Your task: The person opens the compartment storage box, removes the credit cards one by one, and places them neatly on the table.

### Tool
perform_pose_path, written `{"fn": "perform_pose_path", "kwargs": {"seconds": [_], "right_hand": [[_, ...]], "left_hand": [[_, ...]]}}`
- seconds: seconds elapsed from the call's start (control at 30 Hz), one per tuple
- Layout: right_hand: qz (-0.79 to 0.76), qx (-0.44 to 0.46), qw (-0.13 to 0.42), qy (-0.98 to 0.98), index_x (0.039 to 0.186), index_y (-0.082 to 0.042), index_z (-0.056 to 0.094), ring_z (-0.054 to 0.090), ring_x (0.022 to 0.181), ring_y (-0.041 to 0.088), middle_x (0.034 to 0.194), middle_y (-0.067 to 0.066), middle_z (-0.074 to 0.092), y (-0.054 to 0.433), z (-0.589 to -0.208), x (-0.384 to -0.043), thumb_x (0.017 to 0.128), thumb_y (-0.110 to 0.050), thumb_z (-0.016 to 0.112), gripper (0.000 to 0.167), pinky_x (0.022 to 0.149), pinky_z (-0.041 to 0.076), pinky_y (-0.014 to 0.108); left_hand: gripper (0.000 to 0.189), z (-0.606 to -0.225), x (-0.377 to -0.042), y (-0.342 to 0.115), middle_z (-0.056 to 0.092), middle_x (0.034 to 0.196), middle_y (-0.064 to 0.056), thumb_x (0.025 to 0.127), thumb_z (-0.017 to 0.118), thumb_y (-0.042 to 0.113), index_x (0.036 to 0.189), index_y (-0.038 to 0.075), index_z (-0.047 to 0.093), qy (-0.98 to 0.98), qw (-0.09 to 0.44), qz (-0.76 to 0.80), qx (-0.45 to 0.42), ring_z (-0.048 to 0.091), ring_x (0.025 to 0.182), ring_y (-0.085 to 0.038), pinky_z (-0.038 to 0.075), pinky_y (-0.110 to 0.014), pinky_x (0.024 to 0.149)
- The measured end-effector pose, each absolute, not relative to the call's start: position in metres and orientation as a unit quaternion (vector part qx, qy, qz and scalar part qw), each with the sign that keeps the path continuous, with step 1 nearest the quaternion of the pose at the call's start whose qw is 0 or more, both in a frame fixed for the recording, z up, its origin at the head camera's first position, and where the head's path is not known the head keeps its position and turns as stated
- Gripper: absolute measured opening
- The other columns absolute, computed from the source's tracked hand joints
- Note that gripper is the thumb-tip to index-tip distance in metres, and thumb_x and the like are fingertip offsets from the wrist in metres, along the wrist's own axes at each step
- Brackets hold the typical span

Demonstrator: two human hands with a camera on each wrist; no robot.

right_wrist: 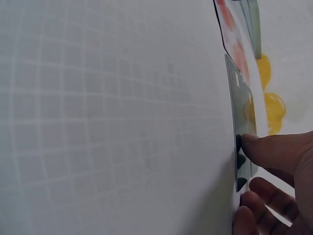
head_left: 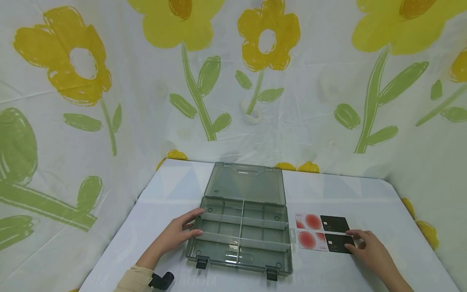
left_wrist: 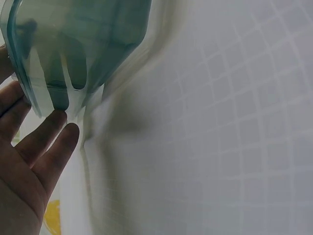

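Note:
A smoky grey plastic compartment box [head_left: 238, 234] lies open on the table, its lid [head_left: 248, 184] folded back away from me. Dividers split its inside into several compartments, with nothing visible in them. My left hand [head_left: 177, 233] rests at the box's left side, thumb and forefinger at the rim; in the left wrist view, extended fingertips [left_wrist: 58, 117] touch the side wall. To the right, my right hand [head_left: 370, 249] pinches the right end of the nearer black card [head_left: 337, 243], its thumb [right_wrist: 259, 147] on the card's face and the other fingers curled.
Another black card [head_left: 333, 223] lies just behind the nearer one. Left of these are two white cards with red circles, a far one [head_left: 309, 221] and a near one [head_left: 311, 241]. Two black latches [head_left: 202, 263] hang from the box's front. Flowered cloth [head_left: 292, 101] surrounds the white table [head_left: 168, 190].

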State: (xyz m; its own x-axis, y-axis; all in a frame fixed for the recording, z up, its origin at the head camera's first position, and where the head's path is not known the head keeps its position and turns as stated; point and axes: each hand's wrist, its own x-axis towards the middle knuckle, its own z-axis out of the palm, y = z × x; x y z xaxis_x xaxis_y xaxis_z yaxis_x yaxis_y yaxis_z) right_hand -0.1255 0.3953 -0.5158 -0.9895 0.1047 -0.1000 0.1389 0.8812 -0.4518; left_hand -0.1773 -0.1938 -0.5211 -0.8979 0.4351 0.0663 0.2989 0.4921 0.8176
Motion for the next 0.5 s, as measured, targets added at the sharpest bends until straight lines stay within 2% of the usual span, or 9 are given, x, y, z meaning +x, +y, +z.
{"fn": "perform_pose_path", "kwargs": {"seconds": [0.17, 0.37, 0.5], "right_hand": [[-0.236, 0.071, 0.021, 0.969, 0.124, 0.005, 0.064, 0.056, 0.079, 0.021, 0.104, 0.019, 0.061, 0.3946, -0.5176, -0.1244, 0.087, -0.022, 0.080, 0.048, 0.059, 0.044, 0.030], [-0.244, 0.108, 0.027, 0.963, 0.128, 0.007, 0.059, 0.061, 0.085, 0.027, 0.107, 0.022, 0.061, 0.3951, -0.5155, -0.1261, 0.095, -0.024, 0.072, 0.047, 0.058, 0.051, 0.030], [-0.258, 0.113, 0.031, 0.959, 0.129, 0.009, 0.058, 0.063, 0.090, 0.032, 0.109, 0.024, 0.061, 0.3955, -0.5120, -0.1270, 0.100, -0.025, 0.064, 0.045, 0.062, 0.058, 0.036]], "left_hand": [[0.070, -0.5207, -0.1756, -0.1939, 0.041, 0.158, -0.016, 0.093, 0.076, 0.030, 0.152, 0.008, 0.046, 0.863, 0.078, 0.453, 0.210, 0.039, 0.144, -0.041, 0.047, -0.050, 0.111], [0.072, -0.5182, -0.1757, -0.1944, 0.039, 0.160, -0.015, 0.093, 0.075, 0.030, 0.154, 0.008, 0.043, 0.865, 0.075, 0.444, 0.220, 0.039, 0.144, -0.041, 0.048, -0.052, 0.110], [0.073, -0.5174, -0.1761, -0.1951, 0.037, 0.162, -0.012, 0.094, 0.075, 0.033, 0.155, 0.009, 0.043, 0.866, 0.065, 0.440, 0.230, 0.039, 0.144, -0.040, 0.048, -0.053, 0.109]]}}
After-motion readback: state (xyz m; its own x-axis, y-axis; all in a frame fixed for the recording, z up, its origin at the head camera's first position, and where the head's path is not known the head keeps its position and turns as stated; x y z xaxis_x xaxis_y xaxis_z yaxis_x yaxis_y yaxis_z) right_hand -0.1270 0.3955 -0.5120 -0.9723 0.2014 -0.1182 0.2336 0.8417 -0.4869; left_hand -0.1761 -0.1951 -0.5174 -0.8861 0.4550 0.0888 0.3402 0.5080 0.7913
